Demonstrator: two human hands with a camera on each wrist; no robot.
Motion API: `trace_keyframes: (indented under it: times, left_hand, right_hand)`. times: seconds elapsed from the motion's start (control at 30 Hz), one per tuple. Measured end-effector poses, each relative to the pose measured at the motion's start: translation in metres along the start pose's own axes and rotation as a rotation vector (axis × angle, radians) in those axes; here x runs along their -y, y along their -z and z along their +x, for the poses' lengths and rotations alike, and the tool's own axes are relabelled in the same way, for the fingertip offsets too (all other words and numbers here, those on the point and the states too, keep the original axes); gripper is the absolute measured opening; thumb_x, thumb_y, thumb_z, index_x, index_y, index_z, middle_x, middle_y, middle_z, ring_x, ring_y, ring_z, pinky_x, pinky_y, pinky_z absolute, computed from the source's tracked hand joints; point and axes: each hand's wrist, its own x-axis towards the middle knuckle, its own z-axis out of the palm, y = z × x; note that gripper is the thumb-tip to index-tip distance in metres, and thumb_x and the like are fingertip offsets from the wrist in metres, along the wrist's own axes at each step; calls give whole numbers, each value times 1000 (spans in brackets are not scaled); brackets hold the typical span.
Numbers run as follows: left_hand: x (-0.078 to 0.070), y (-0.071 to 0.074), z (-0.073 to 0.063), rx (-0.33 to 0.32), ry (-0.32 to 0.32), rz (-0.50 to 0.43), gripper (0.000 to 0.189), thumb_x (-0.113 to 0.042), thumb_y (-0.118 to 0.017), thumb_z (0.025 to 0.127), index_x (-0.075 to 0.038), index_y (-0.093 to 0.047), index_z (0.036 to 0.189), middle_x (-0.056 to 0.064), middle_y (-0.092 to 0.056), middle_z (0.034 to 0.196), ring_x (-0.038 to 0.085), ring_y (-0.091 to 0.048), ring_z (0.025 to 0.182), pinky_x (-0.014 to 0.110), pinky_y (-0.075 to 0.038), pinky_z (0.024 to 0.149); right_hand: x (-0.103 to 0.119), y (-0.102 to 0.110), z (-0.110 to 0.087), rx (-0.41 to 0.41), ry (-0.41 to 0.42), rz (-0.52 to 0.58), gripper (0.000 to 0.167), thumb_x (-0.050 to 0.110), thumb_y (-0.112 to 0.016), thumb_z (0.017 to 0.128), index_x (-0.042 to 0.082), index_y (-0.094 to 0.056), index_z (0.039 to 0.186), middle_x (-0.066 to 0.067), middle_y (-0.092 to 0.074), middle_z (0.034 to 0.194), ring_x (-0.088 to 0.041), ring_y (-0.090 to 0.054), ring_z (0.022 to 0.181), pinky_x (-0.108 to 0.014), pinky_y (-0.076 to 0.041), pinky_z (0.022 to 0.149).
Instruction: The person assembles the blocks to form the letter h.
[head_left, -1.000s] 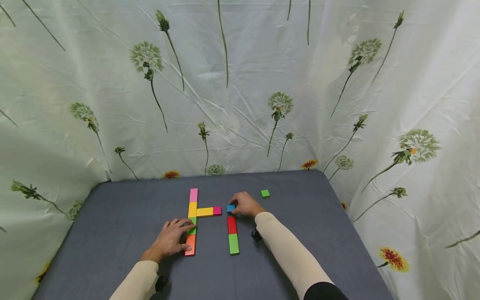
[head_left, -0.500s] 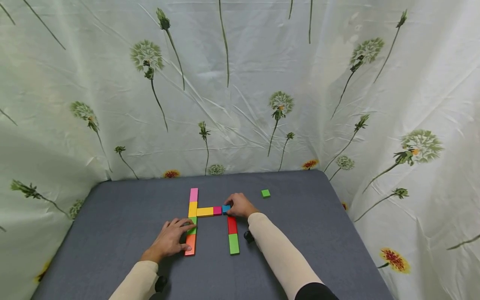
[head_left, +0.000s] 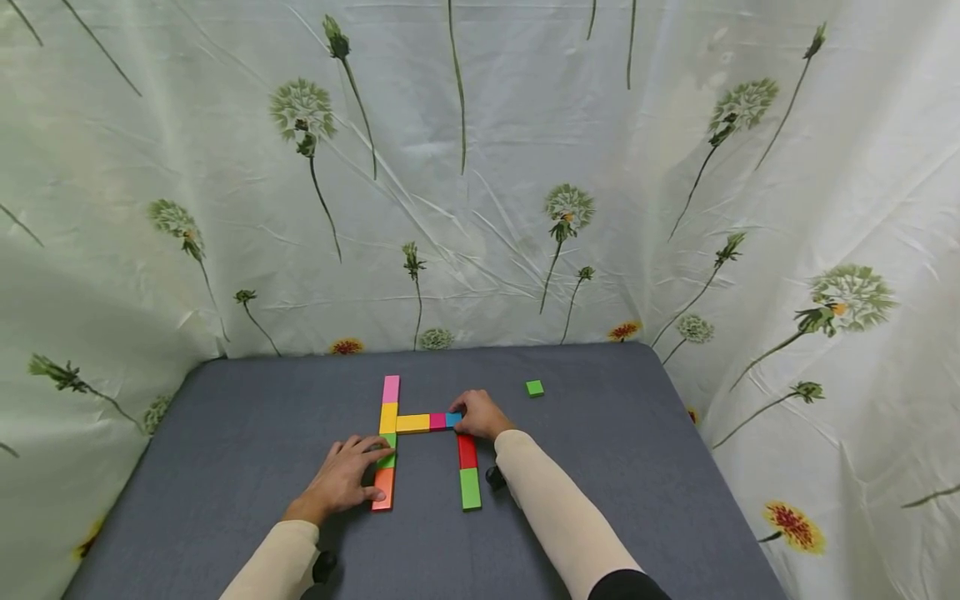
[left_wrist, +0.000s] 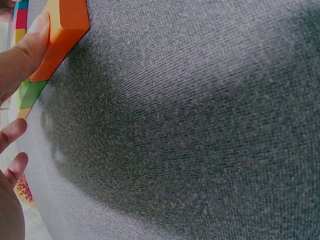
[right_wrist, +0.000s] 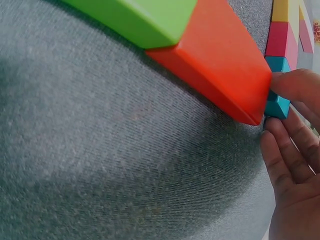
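With thumb and fingers, my right hand (head_left: 483, 415) pinches a small blue block (right_wrist: 277, 107). The block's left end meets a magenta block (head_left: 438, 422), which continues a yellow block (head_left: 413, 424). This row runs from a column of pink (head_left: 391, 389), yellow (head_left: 388, 417), green (head_left: 386, 462) and orange (head_left: 384, 479) blocks. My left hand (head_left: 339, 479) rests along that column, its thumb on the orange block and its fingertips over the green one. Just below the blue block lies a red block (right_wrist: 225, 60), followed by a green block (head_left: 471, 490).
A small green block (head_left: 534, 388) lies apart near the back right of the grey cloth-covered table (head_left: 615, 467). Behind the table hangs a white curtain (head_left: 495, 125) with a dandelion print.
My right hand has slid the blue block left, from above the red block up against the magenta one. My left hand has kept its place.
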Motion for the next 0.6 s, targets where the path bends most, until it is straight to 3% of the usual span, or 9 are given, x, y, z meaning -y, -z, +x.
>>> trace_keyframes:
  times: [0.6]
  left_hand:
    - [0,0,-1,4,-5,15,68,-40,-85,67,-19,-64,127,4,-54,133,28,-47,118,49,-35,94]
  right_hand:
    - [-3,-2,-2,-22,2,45,26,2,-74,77,6,-74,103,-4,-64,93,-13,-53,80,-28,-48,74]
